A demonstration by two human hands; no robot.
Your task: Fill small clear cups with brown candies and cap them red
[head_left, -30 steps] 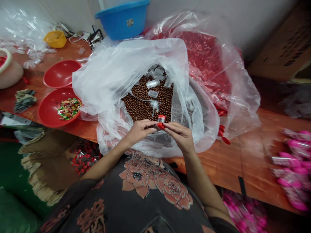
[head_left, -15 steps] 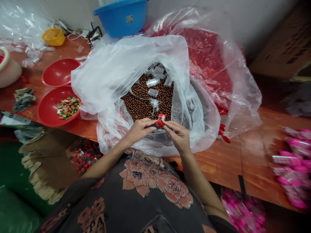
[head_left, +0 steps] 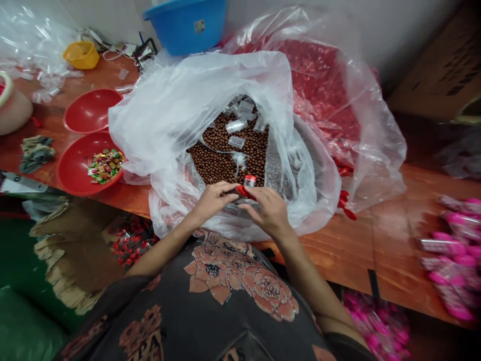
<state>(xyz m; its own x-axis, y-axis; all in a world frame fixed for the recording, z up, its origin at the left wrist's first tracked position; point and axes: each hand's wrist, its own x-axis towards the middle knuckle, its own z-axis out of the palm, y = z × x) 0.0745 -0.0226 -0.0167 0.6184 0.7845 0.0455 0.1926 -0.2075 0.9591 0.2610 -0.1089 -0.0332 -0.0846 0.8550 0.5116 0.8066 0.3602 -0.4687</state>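
Table [head_left: 398, 250]: reddish-brown, shiny top
Left end: two red bowls [head_left: 71, 168] – one behind the other – crumpled cloth [head_left: 36, 153], yellow tub [head_left: 81, 56], whitish pot [head_left: 15, 109]
Middle: open whitish bag [head_left: 150, 113], beside a clear bag of red pieces [head_left: 319, 75]
Right end: pink-and-clear tubes [head_left: 453, 250], piled

The nearer cap [head_left: 244, 191] is showing bright red, matching the lid of the small canister [head_left: 249, 183] beyond it. Round candy balls [head_left: 221, 163] are gleaming chocolate brown inside a milky-white plastic bag [head_left: 150, 115], and the clear tubes [head_left: 236, 126] on them are looking colourless. Two bowls [head_left: 69, 168] are shining glossy red; in one, wrapped candies [head_left: 105, 168] are mixing green, gold and red. The basin [head_left: 184, 30] is standing out blue, the little tub [head_left: 83, 55] yellow. Capped tubes [head_left: 451, 245] are glowing hot pink. The tabletop [head_left: 334, 253] is displaying streaky reddish orange. The charcoal shirt [head_left: 169, 286] is carrying salmon roses, dotted with pale studs.
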